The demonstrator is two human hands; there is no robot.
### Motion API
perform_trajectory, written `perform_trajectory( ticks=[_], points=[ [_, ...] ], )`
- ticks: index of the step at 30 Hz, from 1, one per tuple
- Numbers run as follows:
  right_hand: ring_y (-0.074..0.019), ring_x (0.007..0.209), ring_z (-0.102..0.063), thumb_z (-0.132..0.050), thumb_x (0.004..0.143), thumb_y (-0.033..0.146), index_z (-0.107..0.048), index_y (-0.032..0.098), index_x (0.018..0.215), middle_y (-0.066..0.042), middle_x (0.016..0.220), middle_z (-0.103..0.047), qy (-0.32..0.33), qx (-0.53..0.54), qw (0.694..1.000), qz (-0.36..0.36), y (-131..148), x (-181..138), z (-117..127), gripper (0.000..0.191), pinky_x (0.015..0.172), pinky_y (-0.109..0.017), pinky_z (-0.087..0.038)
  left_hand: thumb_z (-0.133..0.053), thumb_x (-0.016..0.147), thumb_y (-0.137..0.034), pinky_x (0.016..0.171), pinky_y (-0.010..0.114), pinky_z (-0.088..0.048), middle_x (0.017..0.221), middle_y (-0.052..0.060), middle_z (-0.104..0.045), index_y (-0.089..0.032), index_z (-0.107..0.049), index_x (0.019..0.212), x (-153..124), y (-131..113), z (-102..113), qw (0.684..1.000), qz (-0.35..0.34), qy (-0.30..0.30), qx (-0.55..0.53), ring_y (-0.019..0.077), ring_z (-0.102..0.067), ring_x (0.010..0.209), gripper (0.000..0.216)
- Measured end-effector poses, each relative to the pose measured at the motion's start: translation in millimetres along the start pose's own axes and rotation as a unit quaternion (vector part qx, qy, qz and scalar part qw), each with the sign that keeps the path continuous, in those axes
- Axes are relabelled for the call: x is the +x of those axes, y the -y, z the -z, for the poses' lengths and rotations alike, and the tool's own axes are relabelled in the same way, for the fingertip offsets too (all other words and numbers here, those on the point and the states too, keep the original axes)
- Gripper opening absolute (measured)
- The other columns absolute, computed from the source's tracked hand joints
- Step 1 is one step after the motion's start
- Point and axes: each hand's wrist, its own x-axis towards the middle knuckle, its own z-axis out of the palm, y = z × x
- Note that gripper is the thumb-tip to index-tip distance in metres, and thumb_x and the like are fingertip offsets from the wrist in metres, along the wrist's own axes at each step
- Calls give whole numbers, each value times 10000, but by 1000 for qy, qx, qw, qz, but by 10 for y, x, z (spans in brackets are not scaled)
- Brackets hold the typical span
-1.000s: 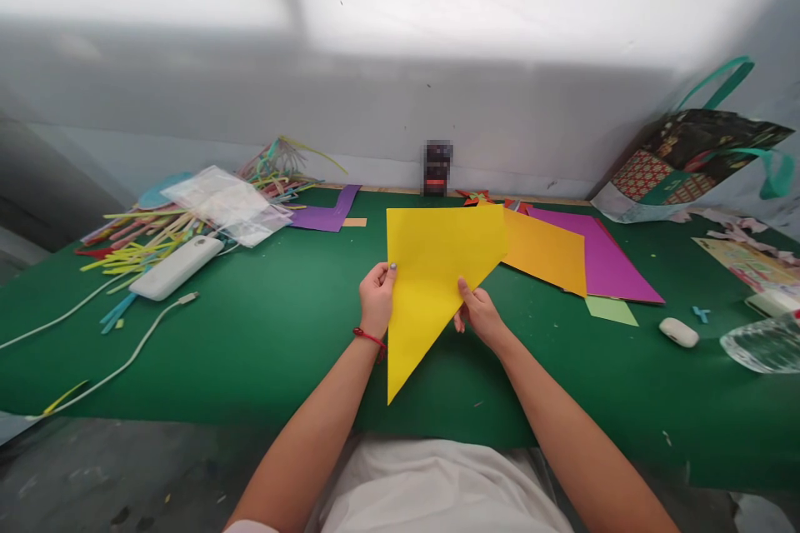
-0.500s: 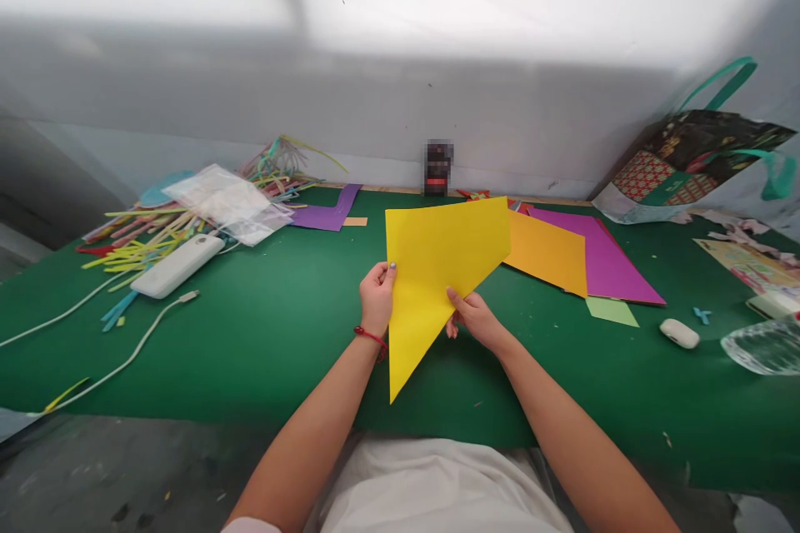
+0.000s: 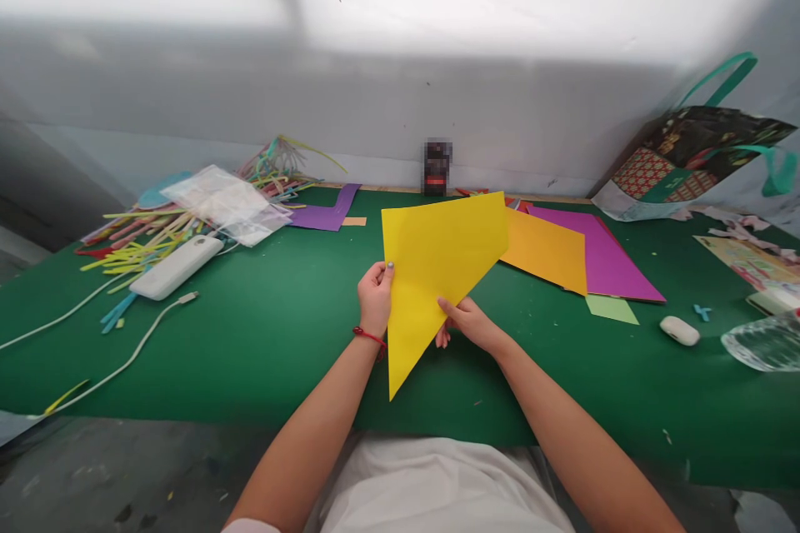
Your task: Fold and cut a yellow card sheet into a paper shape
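Observation:
A sheet of yellow paper (image 3: 437, 258), tapering to a point at the bottom, is held up over the green table (image 3: 262, 350). My left hand (image 3: 376, 298) pinches its left edge, thumb in front and the other fingers mostly behind. A red cord bracelet circles that wrist. On the slanting lower right edge, my right hand (image 3: 468, 323) grips the paper, its thumb on the front face and fingers partly hidden behind. To the right lie an orange sheet (image 3: 550, 250) and a magenta sheet (image 3: 616, 262), partly overlapping, with a pale green piece (image 3: 612, 310) by their front edge.
On the left are a heap of coloured strips (image 3: 134, 246), a clear plastic bag (image 3: 228, 204), a white power bank (image 3: 178, 266) and a cable (image 3: 143, 346). A purple piece (image 3: 318, 216) lies farther back. Rightward are an earbud case (image 3: 679, 331), a plastic bottle (image 3: 766, 343) and a patterned bag (image 3: 662, 175).
My right hand has slid slightly left and down along the paper's slanting edge. The yellow paper has shifted a little left; my left hand keeps its pinch.

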Motion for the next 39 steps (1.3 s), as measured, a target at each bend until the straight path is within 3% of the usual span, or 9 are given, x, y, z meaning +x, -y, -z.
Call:
perform_trajectory(
  ticks=[5, 12, 18, 29, 39],
  points=[
    [-112, 430, -578, -435, 747, 650, -603, 96, 584, -73, 502, -640, 52, 3, 998, -33, -26, -18, -24, 601, 464, -217, -424, -591, 723, -421, 489, 232, -417, 641, 9, -585, -178, -570, 684, -1, -3, -6, 1000, -1, -6, -2, 130, -526, 541, 247],
    [-132, 441, -587, -473, 722, 653, -600, 97, 639, -77, 518, -647, 53, 5, 998, -35, -29, -13, -50, 576, 450, -230, -411, -591, 722, -435, 472, 224, -400, 629, 7, -574, -174, -565, 679, 2, 5, 0, 1000, -9, -1, 11, 124, -512, 527, 265],
    [-141, 484, -603, -425, 732, 678, -613, 86, 615, -106, 566, -663, 100, -6, 993, -65, -28, -22, -75, 631, 494, -248, -433, -580, 741, -425, 477, 227, -403, 625, 8, -577, -177, -571, 693, 18, 29, 14, 1000, -17, -2, 16, 138, -536, 551, 253],
    [-153, 517, -620, -442, 718, 681, -617, 83, 650, -114, 598, -674, 121, -13, 989, -80, 12, -44, -108, 627, 520, -260, -448, -578, 745, -421, 452, 218, -389, 611, 3, -570, -173, -564, 678, 17, 26, 12, 1000, -23, -5, 16, 123, -513, 514, 257],
    [-146, 424, -590, -446, 693, 700, -537, 123, 560, -75, 481, -633, 119, -25, 986, -111, -12, -42, -129, 598, 420, -234, -391, -574, 758, -414, 452, 217, -382, 572, -4, -545, -177, -573, 684, 17, 43, 15, 998, -49, -6, 33, 127, -513, 515, 249]
  ],
)
